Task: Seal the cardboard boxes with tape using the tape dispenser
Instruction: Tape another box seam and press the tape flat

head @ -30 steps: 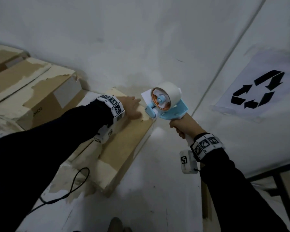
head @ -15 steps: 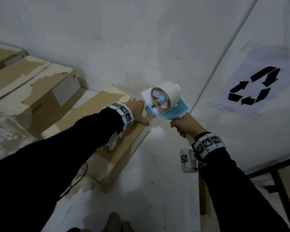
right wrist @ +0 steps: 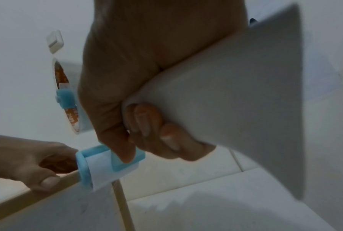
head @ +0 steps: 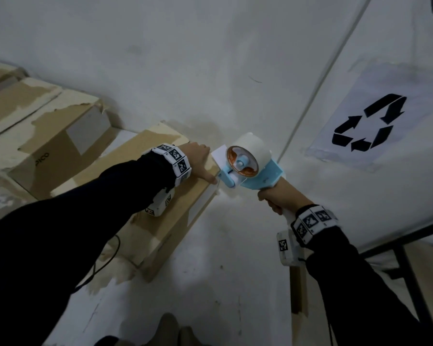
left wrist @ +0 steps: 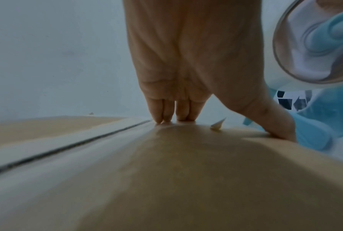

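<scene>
The left hand (head: 196, 159) is laid flat, fingers straight, on the far end of the cardboard box (head: 160, 211). The tape dispenser (head: 248, 166) is gripped at its handle by the right hand (head: 278, 196), its roller set against the box's end edge, handle pointing back toward the person. The box lies on a white floor (head: 210, 283) by a white wall (head: 185, 58).

We've got bare floor (head: 210, 270) open below and right of the box (head: 160, 221). Its far end sits close to the wall (head: 185, 71), more boxes (head: 48, 136) crowd its left, and a dark frame (head: 410, 270) blocks the right.
</scene>
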